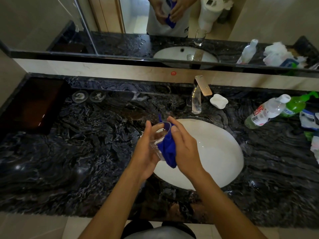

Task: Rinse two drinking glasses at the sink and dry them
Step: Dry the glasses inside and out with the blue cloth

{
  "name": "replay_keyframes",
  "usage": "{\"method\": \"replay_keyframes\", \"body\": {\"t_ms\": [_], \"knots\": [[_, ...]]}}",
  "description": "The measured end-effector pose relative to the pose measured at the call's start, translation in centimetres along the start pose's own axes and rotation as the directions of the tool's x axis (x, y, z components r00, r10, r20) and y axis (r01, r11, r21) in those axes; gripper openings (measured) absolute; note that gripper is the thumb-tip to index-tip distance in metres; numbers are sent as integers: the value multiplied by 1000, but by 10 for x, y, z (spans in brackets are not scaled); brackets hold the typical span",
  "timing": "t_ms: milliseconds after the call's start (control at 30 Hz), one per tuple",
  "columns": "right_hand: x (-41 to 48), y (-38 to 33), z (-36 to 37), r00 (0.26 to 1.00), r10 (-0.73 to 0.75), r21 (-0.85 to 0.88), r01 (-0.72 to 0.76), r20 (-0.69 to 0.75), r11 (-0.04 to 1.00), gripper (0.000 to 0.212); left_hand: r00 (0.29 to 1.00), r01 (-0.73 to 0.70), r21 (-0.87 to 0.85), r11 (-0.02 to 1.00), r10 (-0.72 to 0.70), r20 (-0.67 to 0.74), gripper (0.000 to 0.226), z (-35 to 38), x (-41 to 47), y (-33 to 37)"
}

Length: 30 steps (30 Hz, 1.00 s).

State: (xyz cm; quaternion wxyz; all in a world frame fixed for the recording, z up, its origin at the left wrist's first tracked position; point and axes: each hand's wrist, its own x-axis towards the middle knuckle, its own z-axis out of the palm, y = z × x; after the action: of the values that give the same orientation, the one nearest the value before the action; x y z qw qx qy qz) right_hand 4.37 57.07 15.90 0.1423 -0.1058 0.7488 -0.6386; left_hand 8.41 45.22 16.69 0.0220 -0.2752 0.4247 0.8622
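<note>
drying step: left hand [146,150] closed around clear glass [159,135], over sink [215,152] rim at basin's 9 o'clock. right hand [185,149] pinches blue cloth [167,149] over rim. next: probably turn glass, wipe inside.

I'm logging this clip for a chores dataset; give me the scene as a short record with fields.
setting: dark marble counter with white sink
left hand: holds clear glass over the sink's left edge
right hand: presses blue cloth against the glass, part tucked over the rim
tap: no water seen running
second glass: not seen directly; one appears only in the mirror
stage: drying
right of sink: plastic bottle lying down, green spray bottle, white soap dish
</note>
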Motion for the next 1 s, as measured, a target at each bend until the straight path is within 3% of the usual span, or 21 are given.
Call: {"method": "replay_keyframes", "body": {"t_ms": [100,200,300,400,567,667,800,933,1000], "knots": [[-11,7,11,994,-69,-77,62,-90,995,57,994,-19,10,1000,20,-103,73,6,2,2],[-21,18,23,986,-114,-170,92,-125,981,67,970,-60,39,997,68,-233,64,9,3,1],[-25,21,30,986,-119,-150,101,-114,983,69,963,-140,113,984,162,-214,58,10,-2,-5],[-25,22,31,986,-137,-134,124,-93,983,69,959,-165,78,983,178,-220,36,7,-3,-6],[-9,8,20,999,25,179,-28,20,983,56,975,-147,-16,989,142,-170,27,2,-5,0],[-7,2,20,999,41,233,-38,-11,972,51,962,-165,-6,986,160,-220,39,7,-4,2],[-13,4,38,971,52,100,-29,-235,995,55,863,-149,63,987,161,-479,69,22,2,4],[-15,8,37,977,-41,-87,23,-212,996,67,896,-210,212,955,275,-350,54,26,-8,4],[-15,6,35,977,-118,-175,87,-178,981,67,919,-216,138,967,249,-304,53,24,-8,0]]}}
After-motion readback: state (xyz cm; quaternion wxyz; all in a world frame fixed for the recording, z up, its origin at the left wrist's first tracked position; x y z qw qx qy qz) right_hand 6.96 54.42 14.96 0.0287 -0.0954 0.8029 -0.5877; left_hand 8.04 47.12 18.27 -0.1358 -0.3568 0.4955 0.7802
